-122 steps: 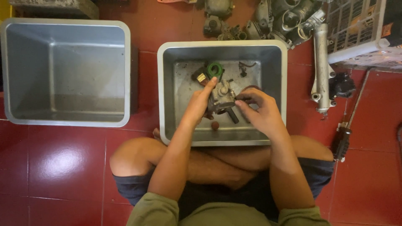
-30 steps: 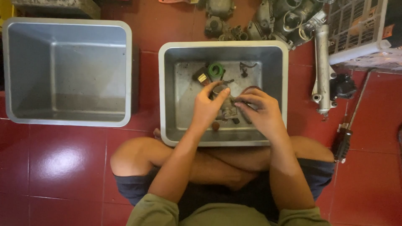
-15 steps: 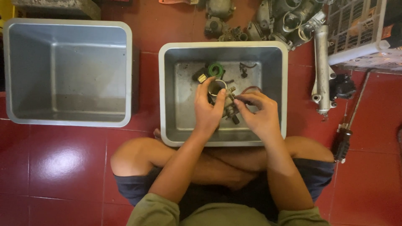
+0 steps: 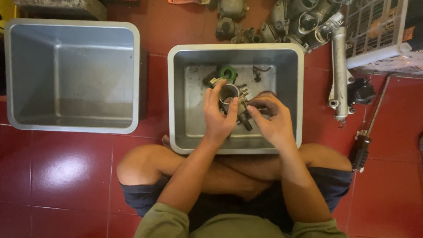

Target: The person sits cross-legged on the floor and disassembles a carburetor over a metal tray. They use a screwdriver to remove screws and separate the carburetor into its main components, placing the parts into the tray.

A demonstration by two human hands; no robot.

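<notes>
Over the right-hand grey tub (image 4: 176, 101), your left hand (image 4: 219, 115) now grips the round-mouthed metal part (image 4: 230, 93) from the side, shifted since a second ago. Your right hand (image 4: 271, 117) pinches closed at its fittings. The green ring (image 4: 228, 72) lies behind, untouched.

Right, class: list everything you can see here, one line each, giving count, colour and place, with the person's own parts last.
metal part: one, grey, held over the right tub
green ring: one, green, on the right tub's floor
right tub: one, grey, before the knees
left tub: one, grey, left on the floor
engine parts: several, grey, top of the floor
metal tube: one, silver, right of the tub
screwdriver: one, dark handle, far right
crate: one, white, top right
left hand: grips the part
right hand: fingers at the part
</notes>
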